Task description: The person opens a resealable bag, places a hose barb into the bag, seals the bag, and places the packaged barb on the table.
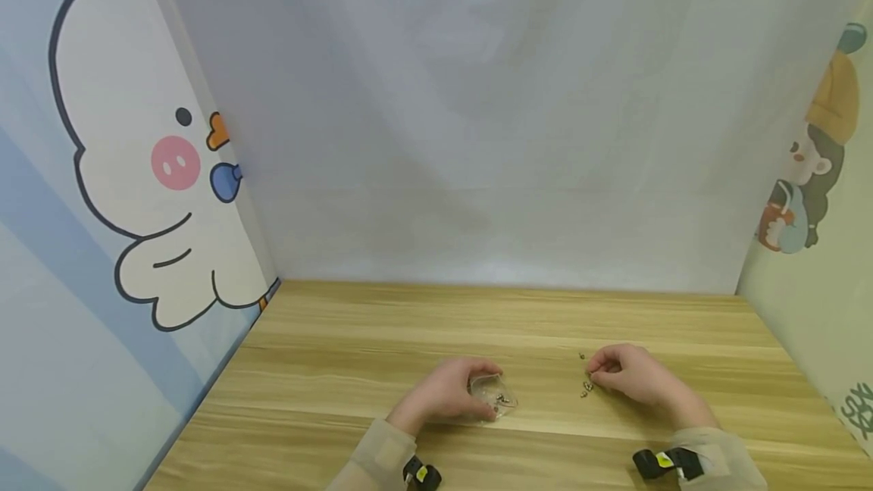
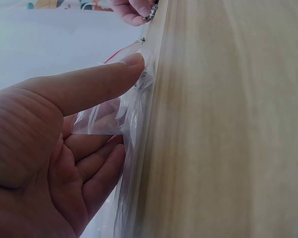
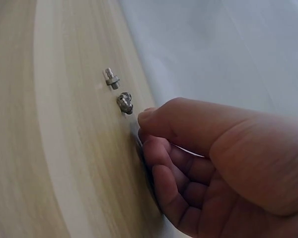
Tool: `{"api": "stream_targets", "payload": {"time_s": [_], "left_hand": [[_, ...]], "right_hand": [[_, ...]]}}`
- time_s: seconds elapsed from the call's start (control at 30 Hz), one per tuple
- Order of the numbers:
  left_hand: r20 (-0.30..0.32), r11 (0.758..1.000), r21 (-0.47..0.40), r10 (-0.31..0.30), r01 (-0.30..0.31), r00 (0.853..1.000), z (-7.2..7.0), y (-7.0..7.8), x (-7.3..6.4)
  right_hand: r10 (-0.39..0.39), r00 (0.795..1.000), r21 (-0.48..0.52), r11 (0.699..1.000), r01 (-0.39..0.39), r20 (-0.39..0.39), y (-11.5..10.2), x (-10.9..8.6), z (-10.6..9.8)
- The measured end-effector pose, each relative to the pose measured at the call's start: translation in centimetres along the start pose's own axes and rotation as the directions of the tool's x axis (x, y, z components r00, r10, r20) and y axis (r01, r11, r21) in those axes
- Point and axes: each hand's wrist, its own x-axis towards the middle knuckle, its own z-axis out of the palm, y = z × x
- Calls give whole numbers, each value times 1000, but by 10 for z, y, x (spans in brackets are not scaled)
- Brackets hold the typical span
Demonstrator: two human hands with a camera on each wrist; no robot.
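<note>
My left hand (image 1: 453,391) holds a clear plastic zip bag (image 2: 97,119) between thumb and fingers, low over the wooden table. A few small metal fittings (image 1: 502,399) show inside the bag. To the right, my right hand (image 1: 634,376) has its fingers curled and its thumb and index fingertips close together at the table surface. Just beside those fingertips lie a loose barbed metal fitting (image 3: 112,79) and a small cluster of metal fittings (image 3: 124,103). Whether a fitting is between the right fingertips is hidden.
Another small fitting (image 1: 582,355) lies on the wooden table (image 1: 341,370), farther back. A pale grey sheet (image 1: 477,135) hangs behind the table. Printed panels with cartoon figures stand at the left and right. Each wrist wears a strapped black camera (image 1: 658,464).
</note>
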Motion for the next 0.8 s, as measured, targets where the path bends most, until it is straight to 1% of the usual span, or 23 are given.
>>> {"api": "stream_targets", "payload": {"time_s": [0.27, 0.47, 0.6, 0.8], "left_hand": [[0, 1000, 1, 4, -4, 1000, 0, 0, 0], [-14, 1000, 8, 3, -3, 1000, 1, -1, 1], [-14, 1000, 10, 2, -2, 1000, 2, -2, 1], [-12, 1000, 6, -3, 3, 1000, 1, -1, 1]], "right_hand": [[-12, 1000, 13, 1000, 12, -6, 1, 1, 1], [-18, 1000, -4, 1000, 17, -17, 0, 2, 1], [-6, 1000, -7, 1000, 6, -22, -2, 2, 1], [-30, 999, -25, 999, 29, -38, -8, 4, 3]]}}
